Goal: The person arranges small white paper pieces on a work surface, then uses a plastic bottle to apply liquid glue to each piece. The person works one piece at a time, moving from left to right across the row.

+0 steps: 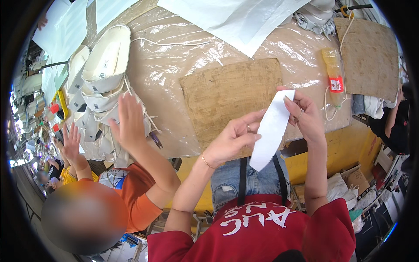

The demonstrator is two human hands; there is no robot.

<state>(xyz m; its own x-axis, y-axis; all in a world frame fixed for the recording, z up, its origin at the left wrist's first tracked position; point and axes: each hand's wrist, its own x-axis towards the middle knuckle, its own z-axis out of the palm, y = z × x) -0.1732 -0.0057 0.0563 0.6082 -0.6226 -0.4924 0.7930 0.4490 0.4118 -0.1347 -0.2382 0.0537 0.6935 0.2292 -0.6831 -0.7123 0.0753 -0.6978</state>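
A long, narrow white piece of thin sheet material (273, 126), tapered toward its lower end and with a slightly jagged lower right edge, is held up over the table's front edge. My right hand (307, 113) pinches its upper end, thumb in front. At its left edge, the fingers of my left hand (233, 139) are closed on it, thumb below and index finger above. Whether the piece is cloth or paper I cannot tell. Behind it lies a worn brown board (227, 94) on the plastic-covered table (161, 74).
Stacked white shoes (104, 70) stand at the left, beside a co-worker's raised hands (131, 120). White sheets (235, 19) cover the far side. A bottle of yellow liquid (333, 72) lies at the right, near a second brown board (371, 56) and a cord.
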